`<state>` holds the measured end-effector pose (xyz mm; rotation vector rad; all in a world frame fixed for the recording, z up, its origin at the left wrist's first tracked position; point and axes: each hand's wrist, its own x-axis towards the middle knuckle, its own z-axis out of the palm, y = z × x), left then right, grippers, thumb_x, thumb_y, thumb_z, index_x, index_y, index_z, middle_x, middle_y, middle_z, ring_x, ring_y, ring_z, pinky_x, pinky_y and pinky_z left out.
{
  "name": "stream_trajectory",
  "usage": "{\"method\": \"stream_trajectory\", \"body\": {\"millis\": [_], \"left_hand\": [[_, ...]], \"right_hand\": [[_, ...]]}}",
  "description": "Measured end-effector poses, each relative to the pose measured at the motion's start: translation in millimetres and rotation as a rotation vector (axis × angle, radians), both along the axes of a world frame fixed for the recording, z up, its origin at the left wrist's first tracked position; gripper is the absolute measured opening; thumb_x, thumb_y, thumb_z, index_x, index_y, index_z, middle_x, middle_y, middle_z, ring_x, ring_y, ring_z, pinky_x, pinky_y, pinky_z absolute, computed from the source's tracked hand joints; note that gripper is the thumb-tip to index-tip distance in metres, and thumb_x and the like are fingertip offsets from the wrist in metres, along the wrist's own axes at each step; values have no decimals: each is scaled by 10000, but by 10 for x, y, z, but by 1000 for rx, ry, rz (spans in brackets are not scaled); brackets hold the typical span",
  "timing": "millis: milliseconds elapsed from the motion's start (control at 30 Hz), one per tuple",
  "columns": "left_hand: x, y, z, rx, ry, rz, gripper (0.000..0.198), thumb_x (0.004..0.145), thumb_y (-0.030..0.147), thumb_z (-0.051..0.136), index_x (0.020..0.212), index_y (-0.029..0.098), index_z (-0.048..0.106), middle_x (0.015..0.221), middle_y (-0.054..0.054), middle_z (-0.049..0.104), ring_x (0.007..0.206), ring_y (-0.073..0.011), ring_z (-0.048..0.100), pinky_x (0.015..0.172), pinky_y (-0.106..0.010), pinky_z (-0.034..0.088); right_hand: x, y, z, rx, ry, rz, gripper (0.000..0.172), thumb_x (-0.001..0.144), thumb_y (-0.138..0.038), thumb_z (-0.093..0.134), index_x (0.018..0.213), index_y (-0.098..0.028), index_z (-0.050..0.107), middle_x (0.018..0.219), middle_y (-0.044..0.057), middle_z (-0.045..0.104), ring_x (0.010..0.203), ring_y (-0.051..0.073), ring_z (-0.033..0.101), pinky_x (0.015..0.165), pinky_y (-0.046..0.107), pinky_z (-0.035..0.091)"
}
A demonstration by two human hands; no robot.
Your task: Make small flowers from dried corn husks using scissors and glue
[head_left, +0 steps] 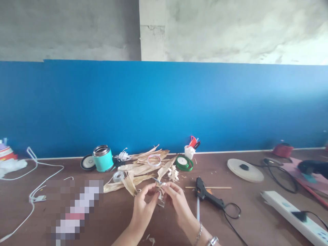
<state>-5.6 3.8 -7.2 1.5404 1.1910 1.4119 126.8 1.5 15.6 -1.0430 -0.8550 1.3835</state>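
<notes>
My left hand (144,206) and my right hand (178,203) meet near the table's middle, thumbs and fingers pinched together. Between them is a small strip of dried corn husk (160,196), partly covered by the fingers. A thin pale stem or wire shows by the left fingertips, but its ends are hard to make out. Just beyond the hands lies a heap of dried corn husks (139,166). A pale husk flower (173,174) rests behind my right hand. Left of the fingertips is a roll of clear tape (118,176).
A black glue gun (210,196) lies right, across a thin wooden stick (222,187). Behind are green ribbon (189,167), a white cup (189,152) of tools and a turquoise flask (103,160). A power strip (294,212) is at far right; white cables (33,191) run left.
</notes>
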Motion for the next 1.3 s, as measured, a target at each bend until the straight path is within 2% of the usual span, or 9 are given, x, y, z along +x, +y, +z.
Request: {"method": "stream_trajectory", "body": {"millis": [67, 200, 433, 533, 667, 833, 967, 1200, 1300], "left_hand": [[-2, -7, 35, -79, -106, -106, 283, 783, 391, 605, 937, 166, 679, 867, -73, 719, 808, -225, 649, 757, -321, 504], [6, -19, 105, -245, -287, -273, 317, 810, 436, 564, 768, 144, 680, 718, -40, 681, 735, -196, 619, 716, -298, 485], [15, -5, 99, -423, -502, -423, 245, 749, 357, 675, 630, 146, 639, 630, -4, 623, 626, -116, 539, 640, -222, 410], [7, 10, 89, -462, -557, -440, 219, 713, 334, 716, 630, 144, 647, 646, -8, 623, 630, -110, 534, 646, -219, 406], [-9, 31, 82, -435, -625, -459, 213, 727, 310, 711, 614, 145, 640, 676, -13, 630, 659, -110, 542, 667, -220, 412], [-29, 41, 75, -479, -707, -518, 171, 717, 257, 728, 627, 143, 638, 667, 0, 622, 647, -90, 540, 658, -200, 410], [-34, 38, 69, -514, -696, -543, 194, 694, 269, 747, 621, 133, 629, 684, -18, 614, 634, -96, 538, 635, -205, 415], [-42, 36, 65, -558, -726, -599, 223, 632, 300, 793, 634, 128, 651, 630, -5, 576, 579, -85, 500, 611, -213, 411], [-56, 38, 60, -580, -767, -624, 211, 642, 282, 789, 612, 125, 651, 579, 7, 553, 555, -79, 490, 610, -215, 404]], "right_hand": [[39, 24, 4, 9, 19, 38, 274, 640, -380, 727, 600, -162, 565, 519, -44, 506, 471, 77, 388, 468, 200, 271], [88, 40, 36, 28, 16, 129, 259, 644, -362, 719, 601, -158, 567, 531, -36, 540, 479, 82, 434, 489, 200, 297], [110, 52, 14, 30, -2, 224, 198, 633, -319, 695, 608, -163, 576, 511, -40, 546, 471, 83, 423, 479, 205, 237], [114, 48, 21, 45, 4, 228, 200, 656, -332, 679, 606, -163, 583, 541, -34, 554, 494, 88, 434, 488, 203, 247], [106, 28, 66, 68, -9, 231, 268, 705, -377, 649, 577, -158, 566, 545, -29, 540, 500, 85, 419, 487, 198, 246], [84, 8, 85, 44, 5, 228, 225, 649, -314, 691, 563, -161, 551, 532, -34, 547, 489, 84, 427, 494, 199, 269], [73, -5, 78, 46, 63, 244, 163, 647, -269, 671, 587, -165, 561, 529, -37, 558, 489, 92, 467, 498, 198, 294], [59, -35, 111, 22, 50, 273, 175, 634, -289, 678, 606, -164, 560, 512, -37, 569, 456, 80, 462, 477, 193, 252], [64, -42, 126, 43, 18, 271, 171, 643, -298, 690, 680, -164, 590, 542, -23, 608, 466, 88, 485, 478, 195, 250]]}}
